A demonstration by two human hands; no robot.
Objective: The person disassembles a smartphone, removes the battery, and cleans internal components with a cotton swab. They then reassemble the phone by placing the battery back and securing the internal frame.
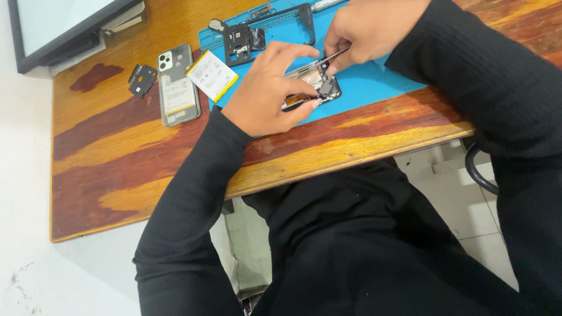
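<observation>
Left hand (pixel 270 88) down on the opened phone (pixel 310 85), grip pinching its near edge between thumb and fingertips, pinning it flat on the blue mat (pixel 374 82). Right hand (pixel 366 29) above and just behind, grip pressed together on slim tweezers (pixel 332 58), tips angled down into the phone's exposed insides. Phone sitting near the mat's front edge, mid-table. Behind it on the mat, a black frame piece (pixel 243 42). Left of the mat, a loose battery (pixel 212 75) with yellow edging, overlapping the mat's corner; beside it a grey back cover (pixel 177 85) lying flat on the wooden table (pixel 117 152); further left, a small black part (pixel 142 79).
</observation>
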